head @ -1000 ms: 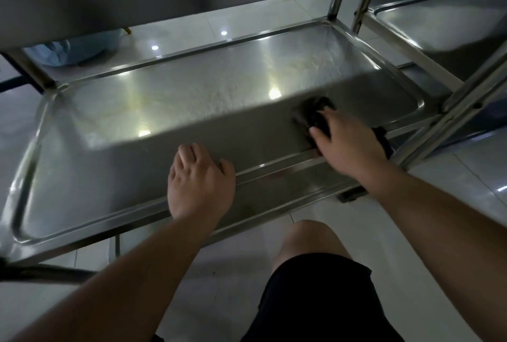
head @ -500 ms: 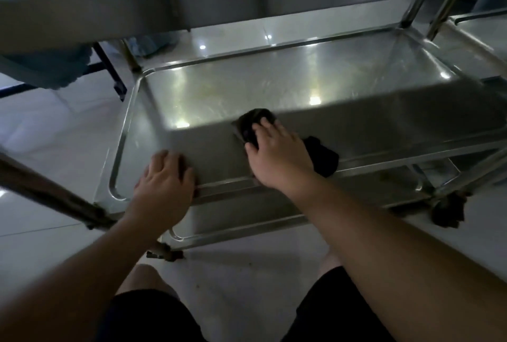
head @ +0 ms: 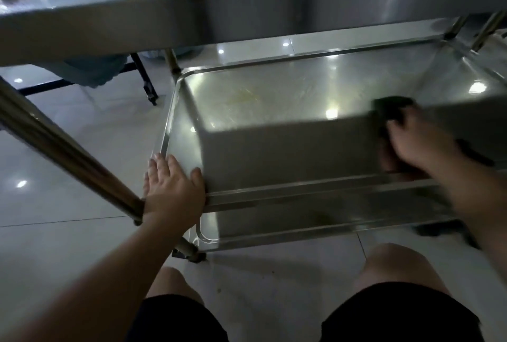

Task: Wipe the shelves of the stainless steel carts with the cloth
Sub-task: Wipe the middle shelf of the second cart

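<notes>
The middle shelf of a stainless steel cart fills the centre, shiny with a yellowish smear near its far left. My right hand, blurred, presses a dark cloth flat on the right part of that shelf. My left hand lies palm down with spread fingers on the shelf's near left corner rim, beside the cart's slanted post. The cart's top shelf hangs across the upper view. A lower shelf shows beneath the middle one.
A second steel cart stands at the far right. A blue bag and a black frame sit on the tiled floor at the left. My knees in black shorts are close to the cart's front, near a caster.
My right hand has swept the cloth from the shelf's left-middle to its right side. My left hand has slid left to the corner by the post. My view has shifted.
</notes>
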The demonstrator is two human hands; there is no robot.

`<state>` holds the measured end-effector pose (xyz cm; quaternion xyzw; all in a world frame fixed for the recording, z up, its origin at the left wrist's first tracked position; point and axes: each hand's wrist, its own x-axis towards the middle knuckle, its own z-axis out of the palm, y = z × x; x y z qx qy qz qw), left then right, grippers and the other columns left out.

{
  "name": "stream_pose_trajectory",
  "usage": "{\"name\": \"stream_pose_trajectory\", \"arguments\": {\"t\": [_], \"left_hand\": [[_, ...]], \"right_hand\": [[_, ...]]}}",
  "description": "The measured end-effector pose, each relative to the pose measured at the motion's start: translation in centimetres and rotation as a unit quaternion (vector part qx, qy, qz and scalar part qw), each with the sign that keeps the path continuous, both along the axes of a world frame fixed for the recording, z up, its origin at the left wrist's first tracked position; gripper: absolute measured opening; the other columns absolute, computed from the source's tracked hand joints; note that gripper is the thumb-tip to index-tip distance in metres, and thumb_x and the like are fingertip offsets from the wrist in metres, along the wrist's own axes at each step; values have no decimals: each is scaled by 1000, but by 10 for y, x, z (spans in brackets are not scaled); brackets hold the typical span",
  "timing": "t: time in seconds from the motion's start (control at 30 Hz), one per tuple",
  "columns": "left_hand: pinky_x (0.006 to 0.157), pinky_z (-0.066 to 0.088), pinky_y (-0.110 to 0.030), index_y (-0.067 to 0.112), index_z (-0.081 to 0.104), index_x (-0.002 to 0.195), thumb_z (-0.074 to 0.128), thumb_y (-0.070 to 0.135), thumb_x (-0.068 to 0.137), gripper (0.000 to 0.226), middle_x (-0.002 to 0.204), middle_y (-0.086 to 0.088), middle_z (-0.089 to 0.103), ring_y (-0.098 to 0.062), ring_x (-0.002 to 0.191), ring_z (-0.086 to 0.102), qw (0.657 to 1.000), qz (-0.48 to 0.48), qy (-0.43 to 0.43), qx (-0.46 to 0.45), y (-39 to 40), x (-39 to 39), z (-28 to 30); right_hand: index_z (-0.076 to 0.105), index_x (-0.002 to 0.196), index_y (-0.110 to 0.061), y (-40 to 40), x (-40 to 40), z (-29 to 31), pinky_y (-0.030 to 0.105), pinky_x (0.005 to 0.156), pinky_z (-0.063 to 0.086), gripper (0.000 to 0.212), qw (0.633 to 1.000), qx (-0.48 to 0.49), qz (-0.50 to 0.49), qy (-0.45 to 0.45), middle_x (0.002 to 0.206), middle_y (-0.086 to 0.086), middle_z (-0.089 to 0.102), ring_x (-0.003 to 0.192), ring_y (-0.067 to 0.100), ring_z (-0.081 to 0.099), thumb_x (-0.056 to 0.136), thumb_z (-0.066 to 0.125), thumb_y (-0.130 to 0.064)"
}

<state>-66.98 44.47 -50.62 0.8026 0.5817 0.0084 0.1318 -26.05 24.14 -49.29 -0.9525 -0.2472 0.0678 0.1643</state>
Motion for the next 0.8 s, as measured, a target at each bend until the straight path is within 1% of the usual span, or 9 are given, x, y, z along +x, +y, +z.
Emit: {"name": "stream_pose_trajectory", "arguments": {"t": [0.03, 0.1, 0.2, 0.33, 0.4, 0.5, 0.6, 0.7, 0.8], "left_hand": [[132, -2, -45, 3, 3, 167, 12, 54, 108, 78, 176, -19, -7, -30, 163, -9, 1000, 1, 6, 5, -2, 1, 0], [132, -2, -44, 3, 3, 167, 12, 54, 108, 79, 176, -19, -7, -29, 163, -9, 1000, 5, 9, 15, -4, 4, 1], [132, -3, -43, 4, 4, 168, 15, 53, 109, 78, 176, -18, -6, -28, 163, -9, 1000, 11, 3, 26, -6, 5, 0], [132, -2, -43, 4, 5, 168, 19, 52, 108, 78, 176, -18, -4, -28, 163, -7, 999, 16, -4, 36, -7, 6, -2], [132, -1, -43, 5, 5, 168, 19, 52, 108, 78, 176, -18, -3, -27, 164, -7, 999, 17, -8, 42, -6, 6, -3], [132, -2, -41, 6, 3, 168, 18, 53, 108, 77, 177, -16, -1, -25, 164, -6, 998, 20, -20, 50, -6, 5, -5], [132, -2, -40, 8, -2, 168, 14, 54, 108, 78, 177, -14, -2, -23, 164, -6, 998, 16, -29, 52, -7, 2, -5], [132, -2, -40, 7, -3, 168, 10, 55, 108, 78, 177, -14, -3, -24, 164, -7, 998, 11, -23, 52, -9, 1, -4], [132, -1, -42, 7, -2, 168, 10, 55, 109, 78, 177, -15, -4, -25, 163, -7, 999, 8, -10, 50, -10, 1, -2]], "right_hand": [[47, 146, -17, -11, 16, 3, 58, 108, 45, 57, 999, -8, -52, 9, 144, 24, 55, 127, 48, 56, 102, 38, -52], [46, 148, -13, -12, 26, 5, 60, 112, 42, 64, 994, -29, -106, 16, 149, 26, 50, 133, 49, 51, 98, 35, -52], [37, 157, -14, 27, -7, 4, 58, 118, 33, 64, 995, -45, -92, 3, 163, 16, 37, 146, 43, 38, 104, 31, -48], [45, 150, -11, 108, -91, -1, 51, 115, 39, 55, 998, -15, 44, -33, 158, 15, 44, 141, 39, 46, 105, 37, -42], [41, 156, -16, 149, -139, -2, 47, 121, 32, 58, 992, -13, 126, -23, 167, 8, 34, 149, 32, 38, 105, 37, -43], [34, 162, -23, 191, -212, -6, 44, 127, 21, 61, 956, -8, 294, -4, 173, -2, 23, 157, 24, 24, 106, 35, -48], [33, 162, -31, 193, -256, -10, 41, 129, 12, 58, 908, 4, 419, 7, 172, -11, 22, 159, 16, 17, 107, 36, -50], [32, 162, -35, 162, -242, -10, 38, 128, 9, 57, 889, 11, 457, 23, 171, -14, 23, 158, 11, 16, 108, 37, -52], [32, 162, -35, 115, -195, -11, 38, 129, 12, 62, 906, -4, 424, 14, 171, -14, 23, 158, 12, 18, 104, 30, -60]]}}
